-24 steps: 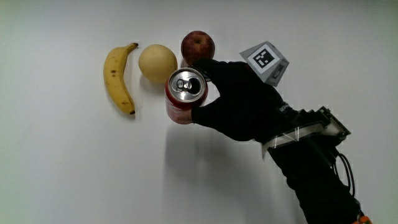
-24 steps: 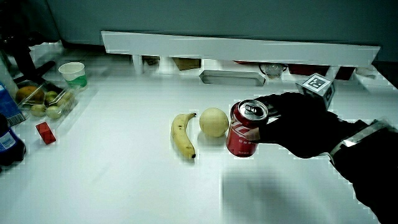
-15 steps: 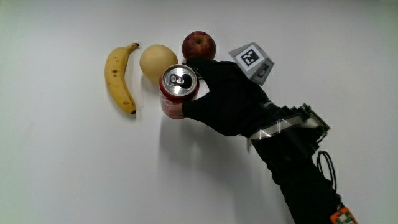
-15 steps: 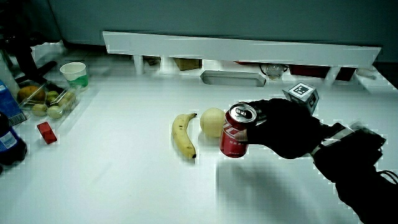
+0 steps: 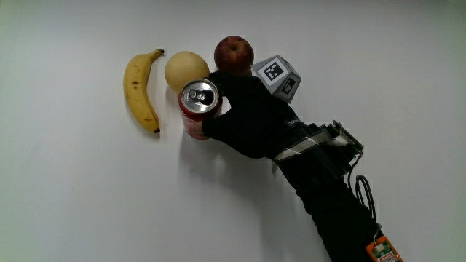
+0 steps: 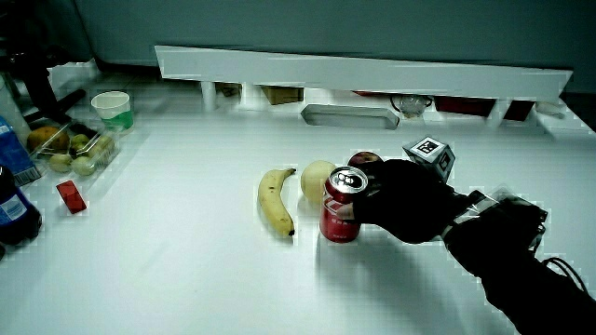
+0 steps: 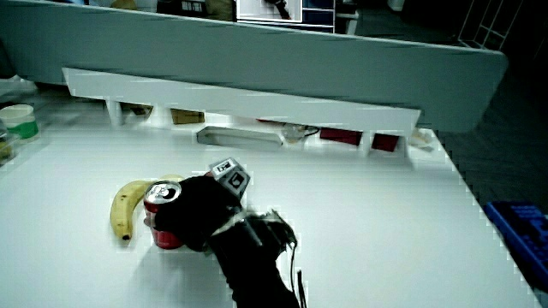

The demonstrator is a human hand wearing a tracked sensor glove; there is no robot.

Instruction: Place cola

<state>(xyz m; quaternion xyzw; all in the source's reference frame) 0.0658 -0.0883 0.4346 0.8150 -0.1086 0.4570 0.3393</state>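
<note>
The hand (image 5: pixel 244 120) is clamped on the shiny red cola can (image 5: pixel 197 108), just beside the round pale fruit (image 5: pixel 186 70) at 12 o'clock; smooth table (image 5: pixel 73 196) lies bare nearer the person.

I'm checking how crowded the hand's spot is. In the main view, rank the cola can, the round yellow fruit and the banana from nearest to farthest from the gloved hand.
1. Cola can: gripped in the hand.
2. Round yellow fruit: just past the can, beside the hand's fingertips, next to the red apple.
3. Banana: farthest, with the can and the yellow fruit between it and the hand.
</note>
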